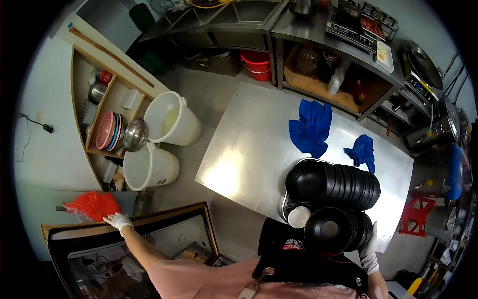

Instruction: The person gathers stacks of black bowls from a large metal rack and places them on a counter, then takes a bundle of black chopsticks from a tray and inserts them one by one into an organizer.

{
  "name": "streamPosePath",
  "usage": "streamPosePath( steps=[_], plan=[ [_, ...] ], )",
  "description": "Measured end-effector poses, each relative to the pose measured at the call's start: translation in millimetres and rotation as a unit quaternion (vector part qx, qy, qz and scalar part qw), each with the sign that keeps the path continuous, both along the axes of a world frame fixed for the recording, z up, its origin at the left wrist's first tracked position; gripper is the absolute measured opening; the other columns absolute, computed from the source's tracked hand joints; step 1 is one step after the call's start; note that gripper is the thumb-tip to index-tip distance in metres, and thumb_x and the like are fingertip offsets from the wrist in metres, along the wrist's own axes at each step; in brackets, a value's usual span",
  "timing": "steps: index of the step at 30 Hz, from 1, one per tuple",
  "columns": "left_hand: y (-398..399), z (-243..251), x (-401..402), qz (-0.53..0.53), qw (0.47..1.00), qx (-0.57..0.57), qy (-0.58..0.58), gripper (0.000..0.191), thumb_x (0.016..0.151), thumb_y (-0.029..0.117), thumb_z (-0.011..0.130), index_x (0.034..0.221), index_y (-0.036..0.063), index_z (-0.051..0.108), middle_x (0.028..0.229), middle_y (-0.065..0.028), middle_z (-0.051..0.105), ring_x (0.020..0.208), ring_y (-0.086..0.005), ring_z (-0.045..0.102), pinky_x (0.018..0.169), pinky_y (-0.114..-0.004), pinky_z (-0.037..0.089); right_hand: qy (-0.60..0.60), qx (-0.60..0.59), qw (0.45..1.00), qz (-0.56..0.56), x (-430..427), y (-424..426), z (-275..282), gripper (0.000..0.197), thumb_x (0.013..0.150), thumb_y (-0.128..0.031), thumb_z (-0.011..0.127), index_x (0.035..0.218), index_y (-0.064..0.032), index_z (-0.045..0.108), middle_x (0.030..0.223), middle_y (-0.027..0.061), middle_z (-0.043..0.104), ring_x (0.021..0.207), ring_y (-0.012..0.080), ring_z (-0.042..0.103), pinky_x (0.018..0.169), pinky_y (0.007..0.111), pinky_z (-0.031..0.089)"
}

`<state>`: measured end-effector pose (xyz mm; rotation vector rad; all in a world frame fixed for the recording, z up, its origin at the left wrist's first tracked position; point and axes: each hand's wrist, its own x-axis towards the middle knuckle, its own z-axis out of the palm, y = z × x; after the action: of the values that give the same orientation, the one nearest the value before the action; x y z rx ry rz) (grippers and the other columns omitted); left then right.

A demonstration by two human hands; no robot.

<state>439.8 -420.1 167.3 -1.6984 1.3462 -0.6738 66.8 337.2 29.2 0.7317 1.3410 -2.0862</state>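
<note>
My left hand (118, 221), in a white glove, reaches out to the far left and touches the edge of a red plastic bag (93, 206); whether the fingers grip it is unclear. At the right, my gloved right hand (369, 249) lies against the end of a stack of black bowls (330, 230) at the near edge of the steel table (254, 149). Behind that stack, a longer row of nested black bowls (351, 187) lies on its side in a rack. White cups (299, 217) sit beside them. Two blue cloths (312, 127) (362, 151) lie farther back.
Two white buckets (171, 119) (149, 166) stand left of the table, a steel bowl (136, 134) at their rims. Beyond are a wooden shelf (106, 89) with colanders, a red bucket (257, 66) and a steel counter (306, 31). A red stool (416, 216) stands right.
</note>
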Motion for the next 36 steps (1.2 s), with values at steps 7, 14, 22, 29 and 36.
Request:
streamPosePath(
  steps=[7,14,22,29,36],
  plan=[
    [-17,-14,0,-0.024,0.998,0.046,-0.047,0.045,0.088,0.044,0.047,0.124,0.0176,0.057,0.133,-0.0051,0.051,0.121,-0.0279,0.048,0.099,-0.059,0.029,-0.022,-0.06,0.997,-0.033,0,4,-7,0.062,0.093,-0.054,0.04,0.123,-0.0011,0.052,0.118,0.0134,0.059,0.106,0.0263,0.058,0.093,0.038,0.046],
    [22,-67,-39,-0.221,0.947,0.234,-0.018,0.016,0.08,0.018,0.062,0.092,0.0188,0.073,0.099,-0.0005,0.069,0.091,-0.0197,0.067,0.063,-0.04,0.055,-0.022,-0.019,1.0,-0.006,1,6,-4,0.068,0.092,-0.057,0.036,0.131,-0.0022,0.045,0.128,0.0124,0.053,0.116,0.0268,0.051,0.101,0.039,0.038],
    [229,-151,-113,-0.213,0.941,0.255,0.063,0.017,0.083,0.027,0.059,0.089,0.0218,0.073,0.097,0.0,0.07,0.082,-0.0169,0.068,0.057,-0.04,0.052,-0.086,-0.004,0.996,0.014,-2,2,7,0.067,0.092,-0.058,0.036,0.133,-0.0059,0.044,0.131,0.0099,0.051,0.122,0.025,0.046,0.105,0.038,0.034],
    [392,-137,-111,-0.121,0.947,0.181,0.236,0.048,0.086,0.053,0.05,0.075,0.0115,0.072,0.081,-0.0109,0.069,0.076,-0.0257,0.068,0.059,-0.036,0.051,-0.136,-0.056,0.989,0.017,-11,14,-4,0.064,0.094,-0.055,0.033,0.134,-0.0062,0.043,0.132,0.0105,0.05,0.122,0.0252,0.046,0.106,0.038,0.033],
    [459,-157,-218,0.141,0.293,0.172,0.93,0.065,0.099,0.049,0.023,0.137,-0.002,0.037,0.138,-0.0162,0.042,0.13,-0.0263,0.035,0.109,-0.035,0.024,-0.131,-0.034,0.99,0.036,-14,2,12,0.062,0.095,-0.054,0.034,0.133,-0.0059,0.043,0.131,0.0109,0.051,0.119,0.0256,0.049,0.103,0.038,0.037]
  ],
)
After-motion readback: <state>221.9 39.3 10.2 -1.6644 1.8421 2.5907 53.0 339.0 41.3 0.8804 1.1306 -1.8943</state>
